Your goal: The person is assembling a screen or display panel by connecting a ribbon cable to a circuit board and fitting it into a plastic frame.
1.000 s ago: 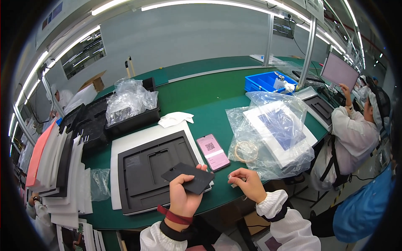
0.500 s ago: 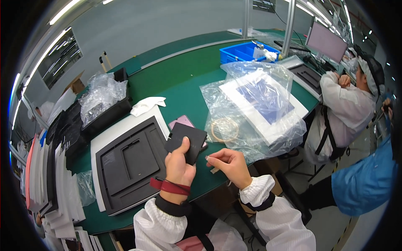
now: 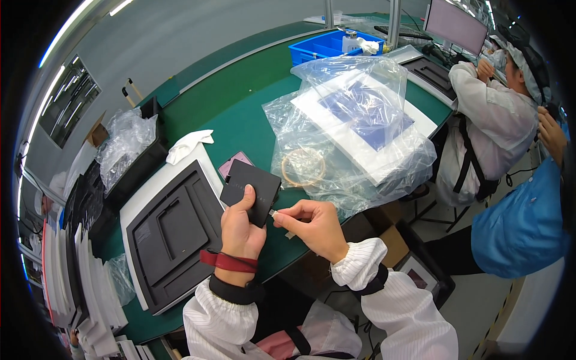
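While left hand (image 3: 240, 225) grips black panel (image 3: 251, 192) | right hand (image 3: 312, 225) pinches tab (image 3: 273, 212) | tray (image 3: 174, 234) beside

Both hands (image 3: 240, 225) raised, fingers (image 3: 287, 217) pinched.

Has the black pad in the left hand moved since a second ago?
Yes. The left hand has lifted the black pad off the edge of the black tray and tilted it up; the right hand now pinches something small at its lower corner.
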Demonstrator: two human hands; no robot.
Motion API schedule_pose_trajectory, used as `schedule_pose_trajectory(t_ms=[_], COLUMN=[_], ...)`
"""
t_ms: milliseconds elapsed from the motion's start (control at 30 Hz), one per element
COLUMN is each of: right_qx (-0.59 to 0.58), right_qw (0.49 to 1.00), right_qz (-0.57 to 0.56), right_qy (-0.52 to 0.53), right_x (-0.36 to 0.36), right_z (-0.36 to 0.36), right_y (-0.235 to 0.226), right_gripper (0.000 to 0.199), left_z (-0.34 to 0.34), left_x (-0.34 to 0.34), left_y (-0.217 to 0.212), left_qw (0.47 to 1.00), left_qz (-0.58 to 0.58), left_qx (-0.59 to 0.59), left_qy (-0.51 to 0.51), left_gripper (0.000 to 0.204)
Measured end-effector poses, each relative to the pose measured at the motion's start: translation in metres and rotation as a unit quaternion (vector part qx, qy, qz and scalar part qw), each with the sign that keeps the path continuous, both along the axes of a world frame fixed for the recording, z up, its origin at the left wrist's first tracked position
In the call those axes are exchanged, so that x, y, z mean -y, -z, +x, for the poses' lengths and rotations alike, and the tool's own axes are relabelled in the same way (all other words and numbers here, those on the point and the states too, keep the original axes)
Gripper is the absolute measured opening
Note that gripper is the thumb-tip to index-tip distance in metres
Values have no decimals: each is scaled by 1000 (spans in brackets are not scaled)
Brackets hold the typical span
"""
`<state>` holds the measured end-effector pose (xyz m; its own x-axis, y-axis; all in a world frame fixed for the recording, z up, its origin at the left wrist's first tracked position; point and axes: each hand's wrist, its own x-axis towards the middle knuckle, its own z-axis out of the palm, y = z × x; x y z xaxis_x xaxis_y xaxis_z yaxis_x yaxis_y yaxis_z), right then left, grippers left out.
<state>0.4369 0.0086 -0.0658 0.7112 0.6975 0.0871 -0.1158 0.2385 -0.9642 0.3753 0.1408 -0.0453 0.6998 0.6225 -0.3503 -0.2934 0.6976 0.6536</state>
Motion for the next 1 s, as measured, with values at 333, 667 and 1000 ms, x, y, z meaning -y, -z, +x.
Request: schedule_pose_trajectory(t_ms=[333,667,1000], right_qx=[23,-14,110], right_qw=[999,999,986], right_qz=[-30,-13,-48], right_qy=[28,51,116], right_x=[-5,-10,-14], right_z=[-4,-9,-13], right_y=[3,4,8], right_gripper=[14,11,14], left_z=[1,8,-10], left_x=[13,27,2], left_y=[-9,0,-21], left_qw=[987,939,979], left_qz=[146,302,167], left_qx=[6,62,80], left_qy=[-64,-153,87], left_gripper=[23,41,32])
